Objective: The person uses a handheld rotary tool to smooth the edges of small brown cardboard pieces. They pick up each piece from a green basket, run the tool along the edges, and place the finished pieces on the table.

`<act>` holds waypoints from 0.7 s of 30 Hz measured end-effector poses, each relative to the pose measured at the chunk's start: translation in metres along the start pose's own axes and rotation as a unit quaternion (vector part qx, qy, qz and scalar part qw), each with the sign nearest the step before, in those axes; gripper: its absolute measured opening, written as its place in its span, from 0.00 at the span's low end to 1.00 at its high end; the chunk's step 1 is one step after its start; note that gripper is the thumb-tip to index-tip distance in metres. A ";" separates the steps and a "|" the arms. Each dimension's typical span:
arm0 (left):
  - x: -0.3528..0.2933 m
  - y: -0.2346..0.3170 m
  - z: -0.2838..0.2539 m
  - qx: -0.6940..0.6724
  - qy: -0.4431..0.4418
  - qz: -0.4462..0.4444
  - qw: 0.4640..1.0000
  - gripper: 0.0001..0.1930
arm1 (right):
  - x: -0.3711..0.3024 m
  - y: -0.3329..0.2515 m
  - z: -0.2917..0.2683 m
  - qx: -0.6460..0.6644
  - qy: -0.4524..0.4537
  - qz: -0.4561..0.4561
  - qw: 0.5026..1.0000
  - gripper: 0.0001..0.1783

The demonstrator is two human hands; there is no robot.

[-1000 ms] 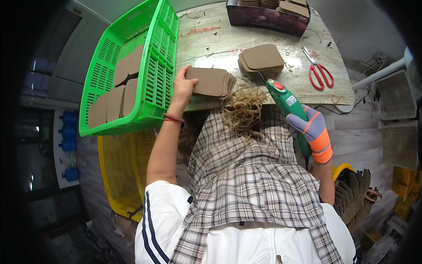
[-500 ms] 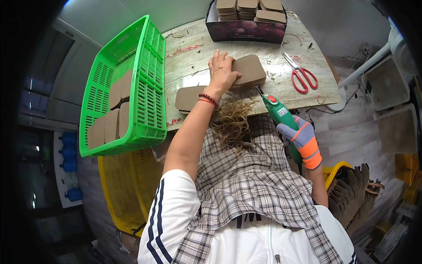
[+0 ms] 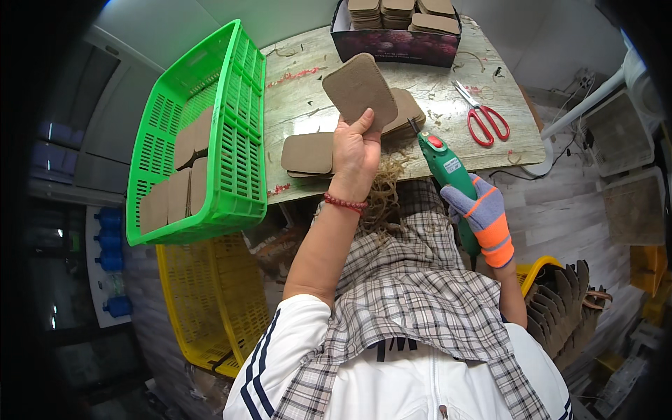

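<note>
Between thumb and fingers, my left hand (image 3: pixel 358 150) grips a flat brown rounded-corner pad (image 3: pixel 358 87), raised above the table with its broad face showing. Behind it lies a stack of similar pads (image 3: pixel 408 110), partly hidden by the held one. More pads (image 3: pixel 306 152) lie to the left of my wrist, near the table's front edge. My right hand (image 3: pixel 479 210), in a grey and orange glove, is closed around a green handheld power tool (image 3: pixel 444 164) with a red button. Its narrow dark tip points up toward the stack. Tangled tan fibre trimmings (image 3: pixel 383 196) hang over my lap.
Red-handled scissors (image 3: pixel 486 124) lie at the table's right. A dark box (image 3: pixel 392 47) of stacked pads stands at the back. On the left is a green crate (image 3: pixel 238 140) with pads inside, above a yellow crate (image 3: pixel 189 301). Dark pieces fill a yellow basket (image 3: pixel 537 269) at right.
My left hand has lifted a pad off the stack and turned palm up, tilting the pad's face into view. The right hand with the green tool has stayed nearly still.
</note>
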State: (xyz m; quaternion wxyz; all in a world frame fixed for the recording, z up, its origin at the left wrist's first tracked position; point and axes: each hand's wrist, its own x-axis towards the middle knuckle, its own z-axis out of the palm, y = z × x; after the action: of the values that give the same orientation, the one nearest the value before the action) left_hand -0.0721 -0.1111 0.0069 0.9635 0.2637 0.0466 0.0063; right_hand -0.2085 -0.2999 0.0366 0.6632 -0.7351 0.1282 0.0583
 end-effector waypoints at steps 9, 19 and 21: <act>-0.011 -0.011 -0.001 -0.092 0.000 -0.068 0.993 0.20 | -0.005 -0.011 0.003 0.025 -0.025 0.005 0.999 0.16; -0.035 -0.023 -0.014 -0.015 -0.058 -0.111 0.992 0.17 | 0.000 -0.012 -0.006 0.025 -0.013 -0.011 1.000 0.14; -0.042 -0.023 -0.017 -0.006 -0.065 -0.129 0.990 0.16 | -0.002 -0.022 -0.004 0.051 -0.001 0.006 0.999 0.14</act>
State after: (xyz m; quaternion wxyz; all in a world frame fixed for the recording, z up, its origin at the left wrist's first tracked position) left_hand -0.1160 -0.1237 -0.0150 0.9587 0.2500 0.0169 -0.1347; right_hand -0.2051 -0.3022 0.0583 0.6997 -0.6994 0.1346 0.0563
